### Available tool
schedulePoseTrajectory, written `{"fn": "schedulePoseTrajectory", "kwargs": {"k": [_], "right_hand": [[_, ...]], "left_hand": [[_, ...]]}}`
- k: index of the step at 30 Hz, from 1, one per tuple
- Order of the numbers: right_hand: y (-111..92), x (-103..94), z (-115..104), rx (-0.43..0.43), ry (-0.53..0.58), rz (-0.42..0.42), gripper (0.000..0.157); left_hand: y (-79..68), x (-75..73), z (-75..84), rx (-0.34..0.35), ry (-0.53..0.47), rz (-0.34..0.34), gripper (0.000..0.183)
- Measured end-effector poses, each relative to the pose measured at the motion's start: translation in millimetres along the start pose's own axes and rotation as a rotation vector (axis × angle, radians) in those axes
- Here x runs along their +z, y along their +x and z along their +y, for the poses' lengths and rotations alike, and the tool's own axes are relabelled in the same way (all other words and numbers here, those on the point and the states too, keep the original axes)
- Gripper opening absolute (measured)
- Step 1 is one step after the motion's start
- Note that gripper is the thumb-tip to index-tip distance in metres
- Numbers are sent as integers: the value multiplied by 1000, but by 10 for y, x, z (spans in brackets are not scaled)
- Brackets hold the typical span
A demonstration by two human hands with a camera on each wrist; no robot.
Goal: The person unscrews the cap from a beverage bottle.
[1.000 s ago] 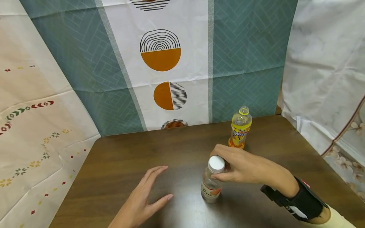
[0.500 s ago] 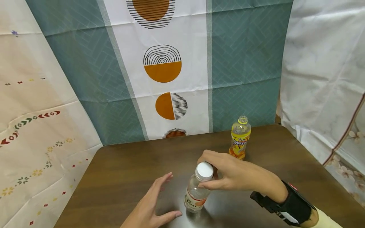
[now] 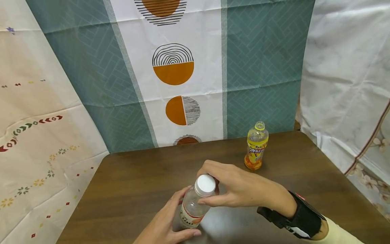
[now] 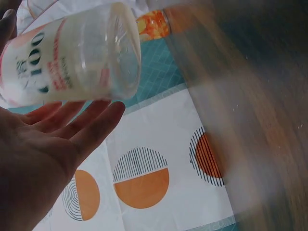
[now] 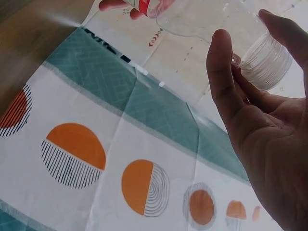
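A clear plastic bottle (image 3: 190, 211) with a white cap (image 3: 206, 185) and a printed paper-like label leans slightly between my two hands in the head view. My right hand (image 3: 236, 187) grips it at the neck, just under the cap; thumb and fingers lie on either side of the neck (image 5: 262, 60) in the right wrist view. Around the lower body comes my left hand (image 3: 166, 218), thumb in front and fingers on the far side. In the left wrist view the left fingers (image 4: 91, 120) are nearly straight along the bottle's side, and the bottle's round base (image 4: 126, 53) shows.
A yellow-labelled drink bottle (image 3: 256, 147), without a cap and with orange contents, stands at the back right of the brown wooden table (image 3: 146, 173). A patterned cloth (image 3: 262, 61) hangs behind the table. Other cloths hang at the left and right.
My right hand has carried the capped bottle leftward to my left hand, tilting it a little. The left hand has moved slightly right and now surrounds the bottle's lower body.
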State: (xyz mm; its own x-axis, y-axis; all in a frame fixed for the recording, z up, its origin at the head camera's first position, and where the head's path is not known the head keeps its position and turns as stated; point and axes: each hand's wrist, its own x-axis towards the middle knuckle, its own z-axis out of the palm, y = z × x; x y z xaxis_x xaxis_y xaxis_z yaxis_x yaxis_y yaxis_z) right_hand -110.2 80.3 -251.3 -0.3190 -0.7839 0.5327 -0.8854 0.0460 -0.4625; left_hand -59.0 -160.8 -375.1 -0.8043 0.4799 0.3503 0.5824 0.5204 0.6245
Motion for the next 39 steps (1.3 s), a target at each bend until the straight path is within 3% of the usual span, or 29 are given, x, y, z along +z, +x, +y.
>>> {"fn": "schedulePoseTrajectory", "kwargs": {"k": [7, 14, 23, 33, 39], "right_hand": [[34, 29, -26, -5, 7, 4, 32], [-2, 145, 136, -1, 6, 11, 33], [15, 200, 163, 16, 20, 1, 33], [-32, 61, 119, 201, -56, -26, 50], [-46, 37, 102, 207, -114, 42, 35]], "left_hand": [[-2, 11, -4, -41, -35, -12, 99], [13, 3, 8, -19, -20, 6, 96], [8, -1, 27, -13, -61, 38, 87], [-29, -48, 49, -61, 17, 114, 71], [-43, -89, 41, -90, 70, 132, 70]]}}
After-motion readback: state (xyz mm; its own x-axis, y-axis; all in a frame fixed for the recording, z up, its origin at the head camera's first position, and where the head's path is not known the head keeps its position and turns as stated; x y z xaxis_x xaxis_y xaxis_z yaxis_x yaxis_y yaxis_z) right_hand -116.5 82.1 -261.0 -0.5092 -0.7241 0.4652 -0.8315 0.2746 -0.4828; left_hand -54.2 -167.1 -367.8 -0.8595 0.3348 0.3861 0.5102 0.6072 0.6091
